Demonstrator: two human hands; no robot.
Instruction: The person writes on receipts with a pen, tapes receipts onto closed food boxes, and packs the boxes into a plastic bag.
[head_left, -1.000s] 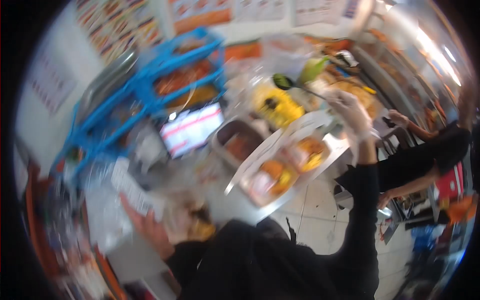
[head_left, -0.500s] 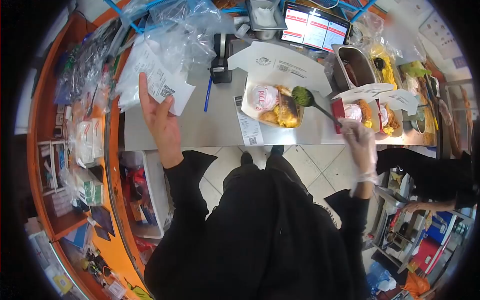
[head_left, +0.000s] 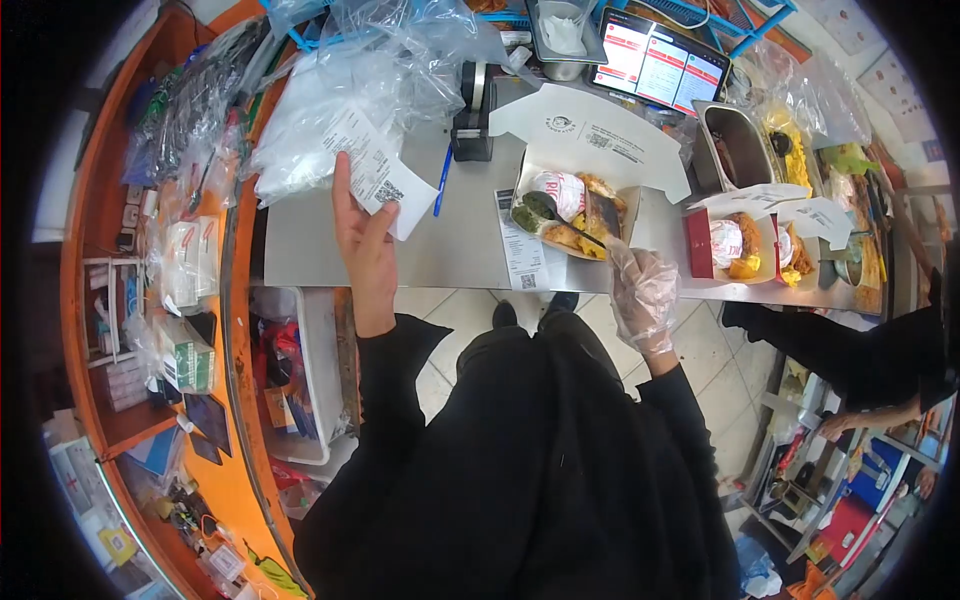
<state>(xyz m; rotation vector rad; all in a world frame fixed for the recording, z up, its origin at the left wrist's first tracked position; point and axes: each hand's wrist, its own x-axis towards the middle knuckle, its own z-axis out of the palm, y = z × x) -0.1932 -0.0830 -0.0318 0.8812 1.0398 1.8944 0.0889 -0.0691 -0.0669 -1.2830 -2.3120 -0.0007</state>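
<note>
Seemingly spooning green sauce into the open box, the gloved right hand grips the spoon; tilting it calls for steadiness. The left hand pinches a receipt.

Pinched in the left fingers, the receipt is white with black print and a speckled black square. Right of them, the pen is blue. Over the right fingers, the glove is clear; from them, the spoon runs black toward green sauce and a red-lettered white wrapper.
</note>
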